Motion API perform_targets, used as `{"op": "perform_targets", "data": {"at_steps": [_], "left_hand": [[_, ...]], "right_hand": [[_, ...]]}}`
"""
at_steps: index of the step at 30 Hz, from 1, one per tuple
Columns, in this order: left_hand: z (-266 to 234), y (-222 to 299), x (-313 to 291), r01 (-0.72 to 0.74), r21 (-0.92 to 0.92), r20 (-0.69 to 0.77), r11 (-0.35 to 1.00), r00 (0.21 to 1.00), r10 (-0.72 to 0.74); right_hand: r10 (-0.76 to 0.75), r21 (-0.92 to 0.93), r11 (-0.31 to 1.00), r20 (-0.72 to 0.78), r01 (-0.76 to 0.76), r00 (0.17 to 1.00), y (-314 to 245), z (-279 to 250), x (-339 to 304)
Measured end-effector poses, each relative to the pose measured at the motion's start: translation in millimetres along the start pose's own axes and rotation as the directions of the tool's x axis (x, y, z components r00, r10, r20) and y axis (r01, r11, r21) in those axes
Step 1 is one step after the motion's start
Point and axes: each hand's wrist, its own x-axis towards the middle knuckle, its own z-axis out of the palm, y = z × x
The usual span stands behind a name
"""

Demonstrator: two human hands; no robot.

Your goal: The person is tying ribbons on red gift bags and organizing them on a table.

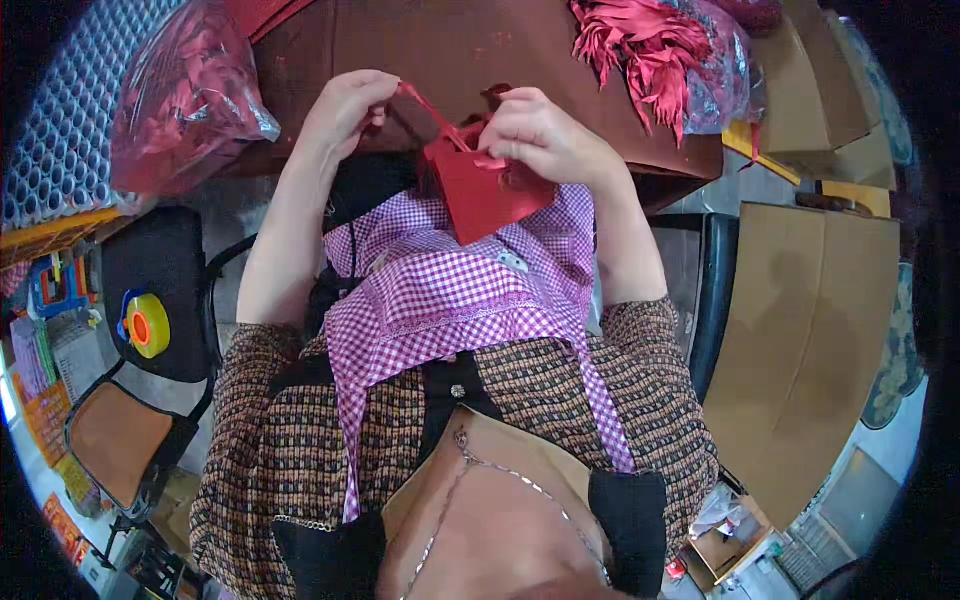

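A small red box (488, 200), perhaps a paper gift bag, is held tilted above my lap at the table's near edge. From its top a thin red ribbon (428, 107) runs up to the left. The ribbon's end is pinched between the thumb and fingers of my left hand (352, 108). My right hand (548, 138) is closed at the box's upper right edge, its thumb and bent fingers gripping there. Whether those fingers also hold ribbon is partly hidden. Behind them a dark loop shows at the box's top.
The brown-covered table (420, 40) lies ahead. On its right is a bundle of red ribbons (645, 50); at the left, a clear bag of red pieces (190, 105) beside a rack of tubes (70, 110). Cardboard (800, 350) stands right; yellow tape (150, 325) rests on a black chair.
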Motion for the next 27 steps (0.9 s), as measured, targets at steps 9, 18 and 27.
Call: {"op": "perform_targets", "data": {"at_steps": [9, 18, 27], "left_hand": [[5, -20, -12, -0.031, -0.234, -0.245, 0.972, 0.969, -0.028], [63, -29, -62, -0.003, -0.119, 0.257, 0.993, 0.966, 0.034], [67, -20, -60, -0.026, 0.125, 0.33, 0.992, 0.944, -0.017]], "right_hand": [[0.202, 0.044, 0.979, -0.289, -0.198, 0.936, 3, -1, 5], [0.39, 0.22, 0.918, -0.362, -0.329, 0.847, -2, 12, 17], [0.376, 0.147, 0.925, -0.233, -0.35, 0.897, 16, 4, 38]]}}
